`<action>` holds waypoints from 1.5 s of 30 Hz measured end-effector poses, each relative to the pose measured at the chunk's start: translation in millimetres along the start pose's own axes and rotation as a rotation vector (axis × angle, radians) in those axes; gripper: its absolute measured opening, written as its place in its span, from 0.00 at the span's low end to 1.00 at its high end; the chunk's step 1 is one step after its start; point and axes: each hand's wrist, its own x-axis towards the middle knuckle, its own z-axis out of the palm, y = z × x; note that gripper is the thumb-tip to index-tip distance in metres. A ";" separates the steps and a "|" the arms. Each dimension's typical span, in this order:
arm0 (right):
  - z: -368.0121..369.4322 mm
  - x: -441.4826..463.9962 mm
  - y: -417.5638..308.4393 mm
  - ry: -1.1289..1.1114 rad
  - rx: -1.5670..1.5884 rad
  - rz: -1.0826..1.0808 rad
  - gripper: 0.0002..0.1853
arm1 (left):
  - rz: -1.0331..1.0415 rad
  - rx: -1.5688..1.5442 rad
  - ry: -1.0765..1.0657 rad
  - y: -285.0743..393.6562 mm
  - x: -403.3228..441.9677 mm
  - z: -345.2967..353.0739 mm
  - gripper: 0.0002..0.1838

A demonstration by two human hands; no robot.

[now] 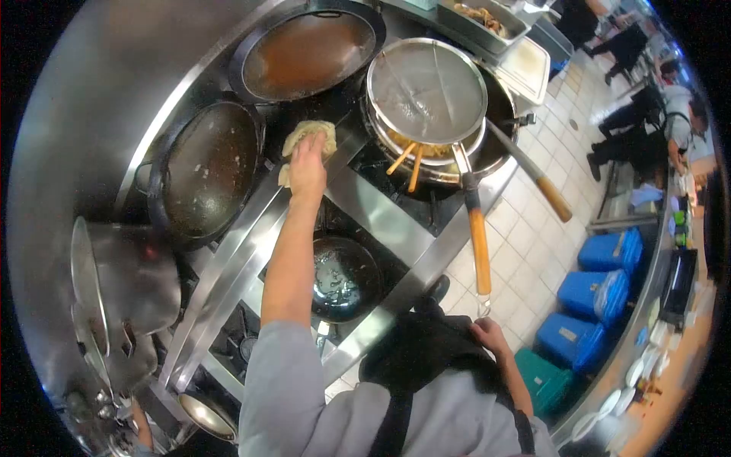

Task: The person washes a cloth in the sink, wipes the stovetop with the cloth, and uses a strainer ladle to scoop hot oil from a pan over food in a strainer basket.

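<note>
My left hand (308, 167) is stretched forward over the stove. Its fingers press down on a crumpled, pale folded cloth (312, 137), which lies on the steel ledge beside the burners. Near my body, my right hand (491, 335) hangs low against the black apron (422, 350); its fingers are partly hidden. A dark wet wok (345, 278) sits on the burner below my left forearm. To the right, a round mesh strainer (426, 91) with a wooden handle rests over a pot, with wooden sticks (415, 167) poking out beneath it.
Large dark pans (209, 171) stand at the back, one holding brown liquid (308, 53). A big steel pot (129, 266) is at left. Long handles (478, 251) jut over the stove's front edge. Blue bins (594, 289) line the tiled floor; other people (647, 114) stand beyond.
</note>
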 end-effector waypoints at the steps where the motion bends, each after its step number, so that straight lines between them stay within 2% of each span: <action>1: -8.4 7.7 12.7 0.005 0.038 -0.004 0.19 | -0.010 -0.010 -0.019 4.7 1.2 -0.4 0.28; 6: -46.0 29.4 29.2 -0.002 0.249 0.079 0.14 | -0.021 0.013 -0.028 18.9 21.8 6.5 0.30; 9: -52.3 37.3 52.8 0.017 0.155 0.049 0.16 | 0.003 0.010 -0.070 32.0 45.7 10.0 0.30; 11: -55.1 34.3 43.7 0.013 0.157 0.052 0.17 | -0.086 -0.029 -0.262 45.1 66.4 9.4 0.30; 13: -56.7 26.3 28.6 0.044 0.246 0.093 0.18 | -0.025 -0.043 -0.187 41.7 77.2 32.5 0.29; 16: -51.9 33.3 16.5 -0.010 0.191 0.088 0.17 | 0.042 -0.088 -0.104 40.1 101.4 55.1 0.27; 19: -29.8 48.3 51.6 -0.059 0.091 -0.089 0.17 | 0.112 -0.143 -0.064 34.6 101.5 48.6 0.25; 20: -37.1 27.9 19.4 -0.064 0.060 -0.064 0.17 | 0.223 -0.181 -0.196 24.5 108.3 46.2 0.24; 21: -46.7 24.2 -32.4 -0.063 0.026 -0.061 0.17 | 0.250 -0.262 -0.246 25.6 102.9 25.5 0.21; 24: -49.8 26.0 -41.4 -0.087 0.039 -0.003 0.17 | 0.263 -0.322 -0.219 21.5 73.4 2.7 0.21; 26: -54.8 30.3 -37.9 -0.115 0.025 0.029 0.17 | 0.296 -0.234 -0.331 18.5 53.6 -8.4 0.20; 29: -67.7 42.9 -28.8 -0.197 -0.049 0.035 0.18 | 0.007 0.147 -0.782 53.9 23.8 -22.6 0.14; 30: -73.7 43.9 -29.8 -0.188 -0.146 -0.017 0.18 | -0.224 0.003 -0.746 58.9 2.3 -11.1 0.15; 31: -80.0 46.6 -29.9 -0.173 -0.241 -0.071 0.19 | -0.252 -0.037 -0.873 49.9 -10.1 24.7 0.16; 32: -84.4 52.4 -26.4 -0.186 -0.258 -0.088 0.19 | -0.278 -0.016 -0.731 65.4 -20.5 23.2 0.17; 33: -87.1 58.0 -18.8 -0.181 -0.141 -0.075 0.19 | -0.242 0.037 -0.664 72.1 -29.2 31.4 0.18; 34: -90.8 60.9 -8.8 -0.173 -0.022 -0.056 0.19 | -0.316 -0.005 -0.628 77.7 -39.0 38.6 0.18; 35: -95.0 56.6 -14.0 -0.180 -0.032 -0.056 0.19 | -0.386 -0.048 -0.593 85.4 -49.3 37.9 0.19; 37: -104.7 59.9 -27.7 -0.205 -0.011 -0.144 0.19 | -0.369 -0.025 -0.559 99.6 -69.3 35.6 0.20; 39: -110.5 75.1 -28.9 -0.224 -0.082 -0.157 0.19 | -0.336 -0.012 -0.539 120.8 -86.7 32.8 0.21; 41: -125.1 77.7 -28.6 -0.262 -0.178 -0.148 0.18 | -0.398 -0.034 -0.452 142.0 -114.6 26.2 0.24; 42: -133.8 80.7 -32.7 -0.251 -0.216 -0.217 0.18 | -0.422 -0.140 -0.455 150.0 -125.2 19.6 0.27; 43: -141.9 83.7 -34.8 -0.244 -0.249 -0.290 0.18 | -0.429 -0.138 -0.454 157.8 -135.1 18.1 0.27; 45: -159.0 102.8 -24.8 -0.253 -0.263 -0.289 0.18 | -0.391 -0.040 -0.444 174.5 -155.7 20.0 0.29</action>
